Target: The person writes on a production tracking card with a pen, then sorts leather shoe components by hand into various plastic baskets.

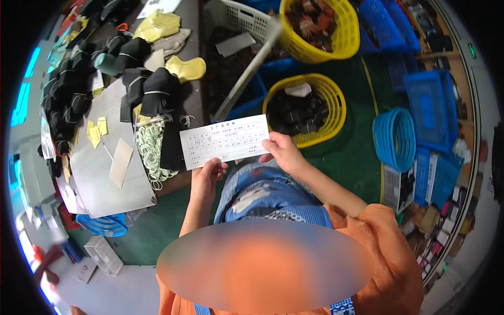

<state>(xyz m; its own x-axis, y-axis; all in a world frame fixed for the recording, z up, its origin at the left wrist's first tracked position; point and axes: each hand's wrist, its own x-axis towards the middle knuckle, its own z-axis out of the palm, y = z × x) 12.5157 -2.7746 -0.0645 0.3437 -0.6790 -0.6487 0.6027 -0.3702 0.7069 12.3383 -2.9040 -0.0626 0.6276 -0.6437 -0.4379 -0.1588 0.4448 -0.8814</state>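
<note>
A white paper form (224,142) with a printed table and handwriting is held up in front of me, tilted slightly up to the right. My left hand (209,172) pinches its lower left edge, with the fingers partly behind the sheet. At the right end, my right hand (281,151) grips the lower corner between thumb and fingers. Just left of the paper, a bundle of pale looped cords (155,149) hangs at the table's edge beside black fabric. Bundles of black cut pieces (157,92) and a yellow piece (186,68) lie beyond it.
The work table (97,181) on the left carries many tied black bundles and a beige card (121,163). Ahead stand two yellow baskets (338,100) and a pale crate (241,18). Blue baskets (395,140) and crates (428,110) line the right side over green floor (352,168).
</note>
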